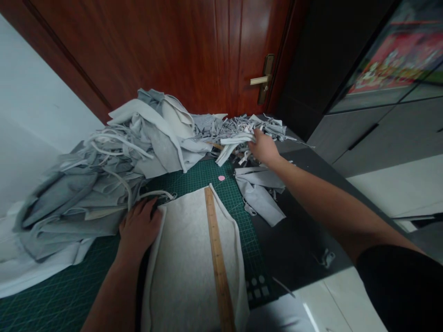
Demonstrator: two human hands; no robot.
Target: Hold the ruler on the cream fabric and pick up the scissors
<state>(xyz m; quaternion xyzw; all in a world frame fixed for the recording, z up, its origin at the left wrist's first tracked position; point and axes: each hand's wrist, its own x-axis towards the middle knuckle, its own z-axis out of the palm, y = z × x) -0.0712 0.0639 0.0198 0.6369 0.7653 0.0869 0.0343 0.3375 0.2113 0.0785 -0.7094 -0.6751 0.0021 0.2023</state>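
My right hand (265, 147) reaches out to the far side of the table, its fingers closed on white fabric strips (230, 146) beside a heap of cut scraps (238, 125). My left hand (140, 228) lies palm down with fingers apart, against the left edge of a pale cream fabric panel (183, 249). Along the panel's right part runs a wooden ruler (215, 244), its near end cut off by the picture's bottom. Under the panel is a green cutting mat (247, 226).
A big pile of grey and white fabric (138, 143) covers the left and back. Right of the mat, a grey fabric piece (258, 193) lies on the dark tabletop (297, 240). A small pink piece (221, 178) sits on the mat. Behind stands a wooden door (155, 50).
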